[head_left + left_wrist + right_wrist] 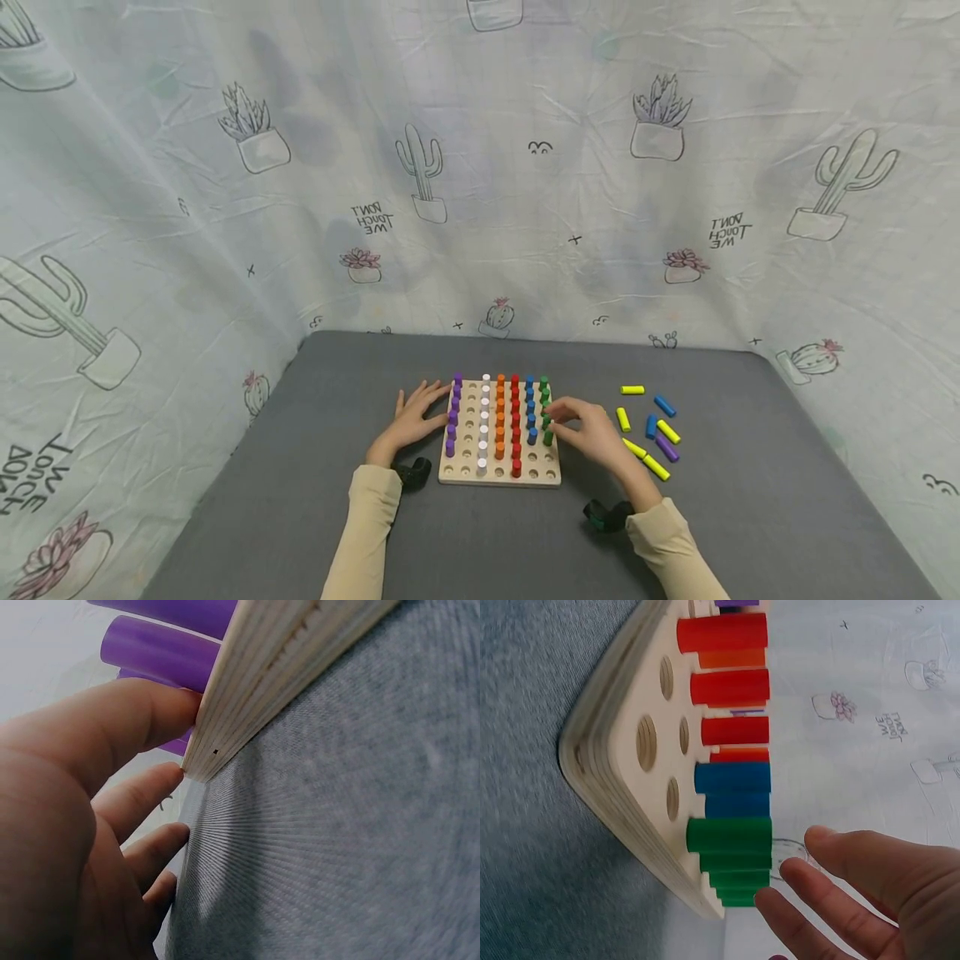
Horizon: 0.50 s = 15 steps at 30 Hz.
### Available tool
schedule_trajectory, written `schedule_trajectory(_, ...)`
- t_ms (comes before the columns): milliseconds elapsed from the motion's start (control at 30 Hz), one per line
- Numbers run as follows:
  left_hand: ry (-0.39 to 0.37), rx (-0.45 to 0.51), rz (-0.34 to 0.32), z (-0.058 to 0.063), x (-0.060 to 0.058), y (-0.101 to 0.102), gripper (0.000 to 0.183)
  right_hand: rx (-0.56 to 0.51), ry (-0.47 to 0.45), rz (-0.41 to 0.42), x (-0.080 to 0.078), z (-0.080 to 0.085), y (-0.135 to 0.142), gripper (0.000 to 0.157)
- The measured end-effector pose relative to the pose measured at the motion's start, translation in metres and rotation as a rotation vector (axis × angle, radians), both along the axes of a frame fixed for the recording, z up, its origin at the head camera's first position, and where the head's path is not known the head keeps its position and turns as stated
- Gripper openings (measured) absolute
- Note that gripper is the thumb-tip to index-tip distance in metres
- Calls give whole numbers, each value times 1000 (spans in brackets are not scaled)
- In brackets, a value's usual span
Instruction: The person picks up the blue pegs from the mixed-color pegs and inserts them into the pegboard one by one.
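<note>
Left hand (408,422), spread, touches the pegboard (498,481); right hand (596,433), loosely parted, hovers by green pegs (729,835), likely light, stiff, best pinched high

The board (671,763) is smooth plywood — the tabletop (352,810), woven cloth

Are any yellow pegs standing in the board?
No, the visible yellow pegs all lie loose on the table, to the right of the board.
</note>
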<state>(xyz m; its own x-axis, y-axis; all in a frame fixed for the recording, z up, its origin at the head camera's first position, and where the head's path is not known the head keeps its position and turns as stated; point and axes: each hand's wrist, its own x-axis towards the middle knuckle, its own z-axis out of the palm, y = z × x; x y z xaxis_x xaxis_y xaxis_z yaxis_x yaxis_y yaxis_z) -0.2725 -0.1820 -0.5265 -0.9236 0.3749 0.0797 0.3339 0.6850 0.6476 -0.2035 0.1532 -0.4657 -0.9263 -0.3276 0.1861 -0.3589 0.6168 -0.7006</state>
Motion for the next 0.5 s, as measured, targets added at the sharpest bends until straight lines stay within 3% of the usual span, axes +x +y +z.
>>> schedule_trajectory(500,12,0,-3,0,2,0,60,45,24,-139,-3,5,26,23)
